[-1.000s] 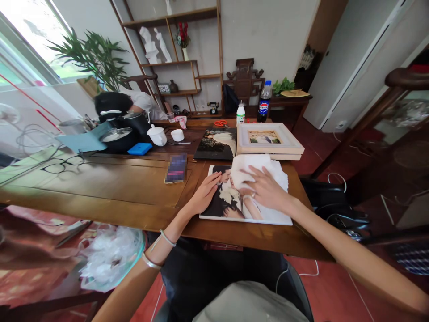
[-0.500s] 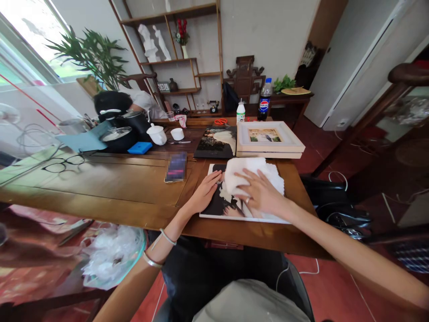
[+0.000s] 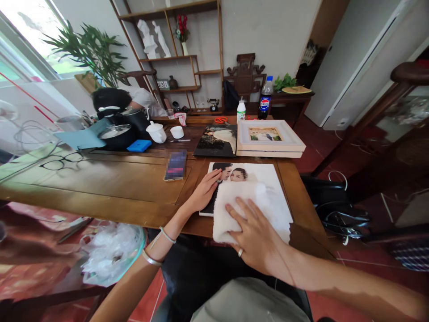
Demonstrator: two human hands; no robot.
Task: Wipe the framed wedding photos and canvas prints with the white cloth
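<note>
White, fluffy cloth point(image 3: 250, 190) with a ragged edge covers much of the lower half of the photo board point(image 3: 261, 173), so we see two heads leaning together at its top but hardly anything of the figures below. The smooth, thin board lies flat on the brown wooden bench point(image 3: 127, 179), near the edge closest to us. Our right hand point(image 3: 259, 241) rests on the cloth, its grip loose and spread, the palm hidden from view; a ring circles one finger. Our left hand point(image 3: 203, 192) lies flat over the board's left side with its grip unfolded, hiding a strip of the print. Just beyond, we find a dark, glossy picture point(image 3: 214, 141) next to a deep, boxy white frame point(image 3: 291, 138) with a small print set inside. We cannot read the phone point(image 3: 175, 165), since its screen is blurred into blocks. Orange looped scissors point(image 3: 221, 120) show mainly their handles. Farther left, dark pots point(image 3: 136, 121) partly conceal a bowed person point(image 3: 142, 99). Crinkled, see-through plastic bags point(image 3: 112, 250) bulge below the bench, and the dark wooden chair point(image 3: 409, 74) at far right is cut off.
</note>
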